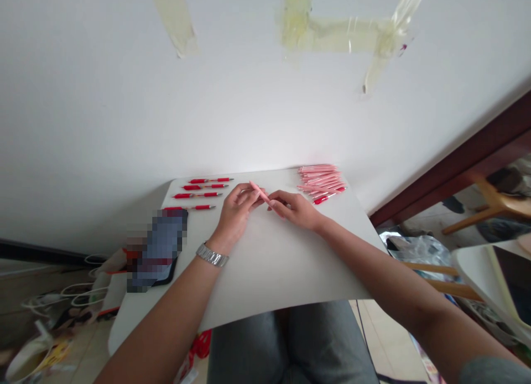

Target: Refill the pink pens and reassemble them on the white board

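Observation:
A slim pink pen (260, 192) slants between my two hands above the white table (286, 262). My left hand (239, 206), with a metal watch on its wrist, pinches it near the upper end. The fingers of my right hand (295, 208) are closed on the lower end. On the left side of the table, several red pens (198, 195) lie in a spaced column. A pile of pink pens (319, 178) rests at the far right, and a red-and-clear pen (326, 197) lies against its near side.
A dark phone-like slab (166, 245), partly pixelated, lies along the table's left edge. The wall (249, 107) rises directly behind the table. White cables (78, 295) trail on the floor at left. Plastic bags (418, 248) and a small white table (477, 268) stand at right.

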`<state>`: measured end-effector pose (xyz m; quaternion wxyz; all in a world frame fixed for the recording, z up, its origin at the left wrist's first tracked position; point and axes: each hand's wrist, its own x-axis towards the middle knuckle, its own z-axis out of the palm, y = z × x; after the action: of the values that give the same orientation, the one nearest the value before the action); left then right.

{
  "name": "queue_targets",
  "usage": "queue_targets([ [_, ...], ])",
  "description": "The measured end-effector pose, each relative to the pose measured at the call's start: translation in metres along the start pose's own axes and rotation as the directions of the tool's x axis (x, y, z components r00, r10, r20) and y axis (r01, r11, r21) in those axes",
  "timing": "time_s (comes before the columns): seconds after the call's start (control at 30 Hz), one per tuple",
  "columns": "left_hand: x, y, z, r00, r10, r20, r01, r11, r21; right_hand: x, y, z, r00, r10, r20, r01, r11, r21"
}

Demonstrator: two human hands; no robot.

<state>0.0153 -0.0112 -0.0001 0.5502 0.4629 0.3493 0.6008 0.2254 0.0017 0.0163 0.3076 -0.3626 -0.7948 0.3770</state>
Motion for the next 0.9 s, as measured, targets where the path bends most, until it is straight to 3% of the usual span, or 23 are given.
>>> queue_targets([
  [0.33, -0.002, -0.001, 0.002, 0.999, 0.039, -0.013, -0.039, 0.999, 0.004, -0.001, 0.004, 0.003, 0.999, -0.033, 0.008, 0.034, 0.999, -0.034],
  [0.6, 0.001, 0.000, 0.000, 1.000, -0.006, 0.000, 0.006, 1.000, -0.001, -0.002, 0.002, 0.000, 1.000, -0.023, 0.020, 0.023, 1.000, -0.013],
  [0.7, 0.000, 0.001, 0.000, 0.999, 0.022, 0.046, -0.024, 0.999, 0.036, -0.002, 0.004, -0.001, 1.000, -0.025, 0.013, 0.025, 1.000, 0.001],
  [0.9, -0.003, 0.002, 0.000, 0.997, 0.065, 0.035, -0.069, 0.985, 0.155, 0.000, 0.009, -0.002, 0.999, -0.015, -0.046, 0.011, 0.997, -0.080],
])
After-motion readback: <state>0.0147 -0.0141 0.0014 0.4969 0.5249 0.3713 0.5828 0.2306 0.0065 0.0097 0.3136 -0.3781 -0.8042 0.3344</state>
